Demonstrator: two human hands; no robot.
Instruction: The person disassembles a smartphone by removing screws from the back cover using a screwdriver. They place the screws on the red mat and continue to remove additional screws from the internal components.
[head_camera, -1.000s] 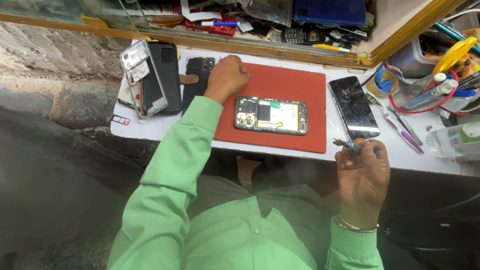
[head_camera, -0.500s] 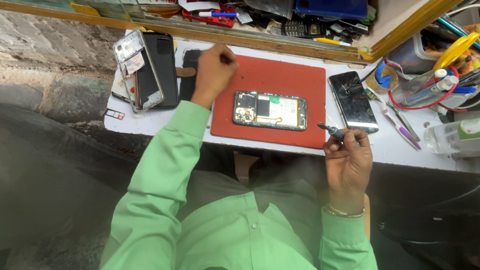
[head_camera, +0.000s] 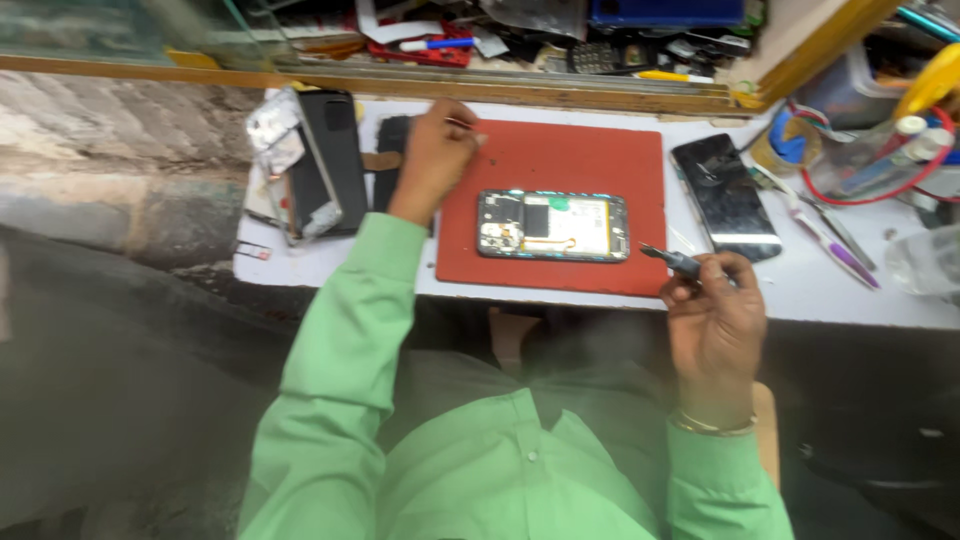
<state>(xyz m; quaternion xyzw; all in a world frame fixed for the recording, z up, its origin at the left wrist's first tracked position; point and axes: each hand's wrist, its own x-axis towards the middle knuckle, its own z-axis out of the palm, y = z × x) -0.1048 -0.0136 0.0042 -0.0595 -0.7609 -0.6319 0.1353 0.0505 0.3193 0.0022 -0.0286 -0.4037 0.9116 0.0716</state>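
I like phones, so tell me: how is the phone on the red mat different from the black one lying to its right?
The phone on the red mat is opened up, its inner parts and pale battery showing; the black phone is closed, showing only dark glossy glass. The opened one lies on the mat, the black one on the white table. The opened one lies sideways, the black one nearly lengthways. Both lie flat, untouched by either hand.

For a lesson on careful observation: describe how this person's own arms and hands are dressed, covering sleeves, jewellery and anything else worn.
Both arms wear long, light green shirt sleeves reaching to the wrists, part of a buttoned shirt with a collar. The left hand is bare, with no glove, and no ring or watch can be made out. The right hand is also bare, with a thin gold-coloured bangle at the wrist, just above the cuff.
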